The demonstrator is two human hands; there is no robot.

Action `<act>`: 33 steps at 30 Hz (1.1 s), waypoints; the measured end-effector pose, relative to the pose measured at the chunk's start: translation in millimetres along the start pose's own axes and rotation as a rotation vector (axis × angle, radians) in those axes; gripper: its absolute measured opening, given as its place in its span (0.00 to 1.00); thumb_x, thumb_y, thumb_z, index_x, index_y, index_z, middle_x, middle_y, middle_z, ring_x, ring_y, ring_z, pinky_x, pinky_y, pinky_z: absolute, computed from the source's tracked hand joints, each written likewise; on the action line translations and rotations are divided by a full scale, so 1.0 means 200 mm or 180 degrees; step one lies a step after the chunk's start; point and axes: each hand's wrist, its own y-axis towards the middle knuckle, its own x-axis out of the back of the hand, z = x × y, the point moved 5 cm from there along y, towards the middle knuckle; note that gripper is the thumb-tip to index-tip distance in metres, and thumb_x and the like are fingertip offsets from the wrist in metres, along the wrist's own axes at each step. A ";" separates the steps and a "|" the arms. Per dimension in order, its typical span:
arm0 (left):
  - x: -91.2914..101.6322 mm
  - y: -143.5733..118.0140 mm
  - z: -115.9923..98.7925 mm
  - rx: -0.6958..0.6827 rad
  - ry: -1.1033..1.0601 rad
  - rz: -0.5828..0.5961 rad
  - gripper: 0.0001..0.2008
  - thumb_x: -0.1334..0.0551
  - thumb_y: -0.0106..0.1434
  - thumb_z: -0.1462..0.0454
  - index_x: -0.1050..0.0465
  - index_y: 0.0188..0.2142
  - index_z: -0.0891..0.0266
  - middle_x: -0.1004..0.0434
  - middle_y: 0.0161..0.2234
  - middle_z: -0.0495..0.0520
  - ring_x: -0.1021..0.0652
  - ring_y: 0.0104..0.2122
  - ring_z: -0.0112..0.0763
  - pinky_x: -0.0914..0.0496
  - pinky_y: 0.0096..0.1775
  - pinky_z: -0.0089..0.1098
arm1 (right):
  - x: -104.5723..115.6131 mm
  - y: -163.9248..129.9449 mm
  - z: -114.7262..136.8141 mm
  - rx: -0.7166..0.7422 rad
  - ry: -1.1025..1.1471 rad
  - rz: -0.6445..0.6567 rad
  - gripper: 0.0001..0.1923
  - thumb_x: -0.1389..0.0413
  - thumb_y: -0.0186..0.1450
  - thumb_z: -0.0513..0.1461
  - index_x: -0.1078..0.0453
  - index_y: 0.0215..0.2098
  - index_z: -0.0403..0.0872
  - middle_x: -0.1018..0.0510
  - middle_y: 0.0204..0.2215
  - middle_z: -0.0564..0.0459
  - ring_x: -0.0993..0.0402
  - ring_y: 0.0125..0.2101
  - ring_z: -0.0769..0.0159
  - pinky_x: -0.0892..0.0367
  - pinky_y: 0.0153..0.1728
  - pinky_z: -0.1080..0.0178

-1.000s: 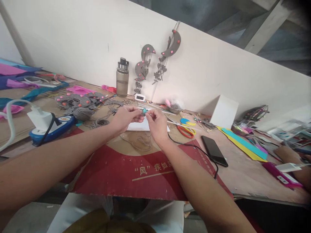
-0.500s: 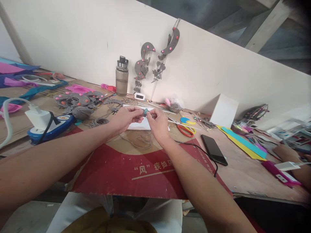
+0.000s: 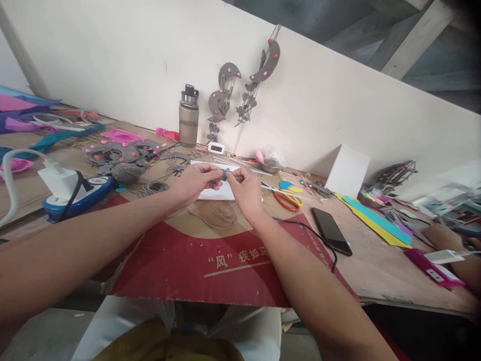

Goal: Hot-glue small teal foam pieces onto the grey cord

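Between the fingertips of both hands is a small teal piece [image 3: 226, 174], too small to make out its kind. My left hand [image 3: 197, 184] pinches it from the left, with thumb and forefinger together. From the right, my right hand [image 3: 245, 193] pinches it too. Both hands hover over a white sheet [image 3: 210, 194] on the cardboard. Just right of my right hand lie scissors with red and yellow handles [image 3: 287, 200]. A thin cord [image 3: 212, 220] lies loose below the hands.
A bottle [image 3: 188, 118] and a small digital clock [image 3: 216, 148] stand at the back. Left are a blue power strip [image 3: 80, 198] and grey yarn [image 3: 128, 172]. Right lie a phone [image 3: 331, 231] and coloured strips [image 3: 378, 220]. Another person's arm [image 3: 447, 238] is at far right.
My fingertips have closed in around the teal piece, and less of it shows now. Both hands stay in nearly the same place.
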 end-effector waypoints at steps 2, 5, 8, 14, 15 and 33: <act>0.00 0.00 0.00 -0.0014 0.0036 0.0011 0.09 0.34 0.54 0.61 0.26 0.27 0.66 0.29 0.23 0.52 0.29 0.24 0.24 0.34 0.30 0.29 | 0.00 0.00 0.00 -0.0059 -0.0003 0.0012 0.09 0.46 0.59 0.41 0.35 0.22 0.47 0.33 0.23 0.58 0.40 0.25 0.71 0.44 0.30 0.66; 0.00 0.00 0.00 -0.0039 0.0123 0.0022 0.09 0.34 0.54 0.61 0.26 0.26 0.66 0.28 0.23 0.52 0.29 0.25 0.24 0.34 0.31 0.29 | 0.00 0.00 0.00 -0.0122 0.0012 0.0039 0.09 0.46 0.58 0.41 0.35 0.22 0.47 0.33 0.22 0.58 0.40 0.25 0.71 0.44 0.29 0.66; 0.00 0.00 -0.01 -0.0068 0.0225 0.0021 0.09 0.34 0.54 0.61 0.26 0.27 0.66 0.28 0.23 0.52 0.29 0.25 0.25 0.33 0.32 0.30 | 0.00 0.00 0.00 -0.0186 0.0056 0.0064 0.09 0.46 0.58 0.42 0.35 0.22 0.46 0.33 0.21 0.58 0.41 0.24 0.71 0.45 0.29 0.66; 0.00 0.00 -0.02 -0.0107 0.0368 0.0008 0.08 0.34 0.54 0.61 0.26 0.27 0.66 0.28 0.23 0.52 0.29 0.25 0.25 0.33 0.33 0.30 | 0.00 0.00 -0.03 -0.0367 0.0188 0.0045 0.08 0.44 0.57 0.43 0.34 0.28 0.46 0.37 0.19 0.61 0.42 0.22 0.72 0.46 0.26 0.67; 0.00 0.00 -0.02 -0.0108 0.0382 0.0021 0.08 0.34 0.54 0.61 0.26 0.27 0.65 0.28 0.23 0.52 0.29 0.25 0.25 0.33 0.33 0.30 | 0.00 0.00 -0.03 -0.0393 0.0219 0.0053 0.09 0.44 0.57 0.43 0.33 0.31 0.46 0.38 0.19 0.62 0.42 0.22 0.73 0.46 0.26 0.67; 0.00 -0.01 -0.01 -0.0017 0.0353 -0.0002 0.05 0.37 0.52 0.64 0.26 0.28 0.65 0.28 0.25 0.51 0.30 0.26 0.25 0.36 0.31 0.28 | -0.02 0.00 -0.03 -0.0610 0.0445 0.0264 0.07 0.45 0.56 0.41 0.31 0.24 0.45 0.35 0.18 0.60 0.43 0.22 0.73 0.46 0.26 0.67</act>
